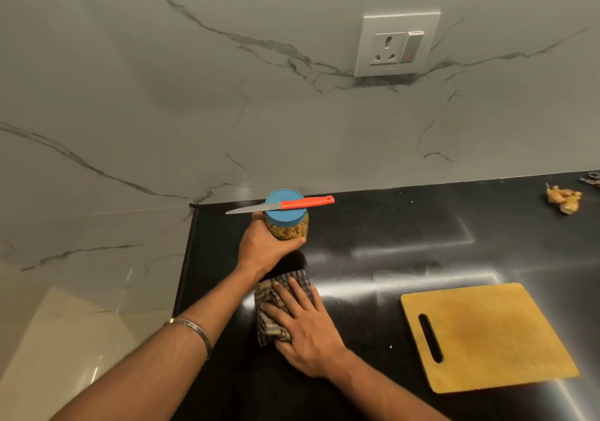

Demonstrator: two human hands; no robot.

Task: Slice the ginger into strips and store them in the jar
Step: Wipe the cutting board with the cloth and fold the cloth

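Near the middle of the frame the left hand (259, 247) has its grip clamped round a clear jar (289, 227) full of yellowish ginger strips, holding it above the black table (406, 235). The jar wears a blue lid (285, 208), and a knife (282, 205) with a red handle lies flat across that lid, blade pointing left. Below it, the right hand (305, 329) presses flat, fingers spread apart, on a checked cloth (276, 310) lying on the table. A wooden cutting board (487, 336) sits at lower right, and ginger scraps (563, 199) lie at the far right edge, well apart from the jar.
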